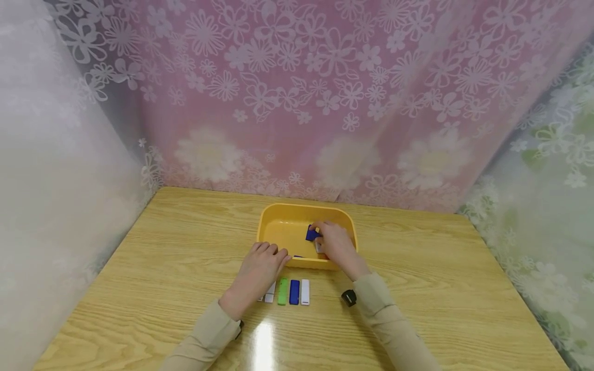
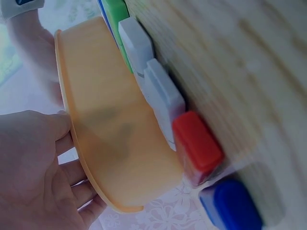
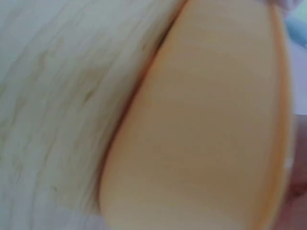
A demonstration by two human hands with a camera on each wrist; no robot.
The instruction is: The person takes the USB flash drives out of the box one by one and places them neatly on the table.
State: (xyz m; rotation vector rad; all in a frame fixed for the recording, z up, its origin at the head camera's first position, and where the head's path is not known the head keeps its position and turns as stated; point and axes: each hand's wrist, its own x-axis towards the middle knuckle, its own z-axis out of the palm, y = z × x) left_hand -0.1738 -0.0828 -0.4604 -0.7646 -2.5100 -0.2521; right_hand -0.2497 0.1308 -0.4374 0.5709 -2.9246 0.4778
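Observation:
My right hand (image 1: pixel 337 243) reaches into the yellow plastic tub (image 1: pixel 306 207), pinching a small blue stick (image 1: pixel 312 233) that looks like a USB flash drive. Under its fingers a white stick (image 1: pixel 318 247) shows in the tub. At the near left side my left hand (image 1: pixel 260 268) holds the tub's rim, fingers over it and thumb along it. In the left wrist view that hand's fingers (image 2: pixel 84 191) pass behind the rim. A blue edge (image 1: pixel 298 256) peeks above the tub's near wall. The right wrist view shows mostly the tub's outer wall.
Before the tub, a row of sticks lies on the wooden table (image 1: pixel 441 288): white (image 1: pixel 304 292), blue (image 1: pixel 294 292) and green (image 1: pixel 282 291), then more partly behind my left arm. Red (image 2: pixel 197 146) and blue (image 2: pixel 232 206) ones end it. Flowered curtains surround the table.

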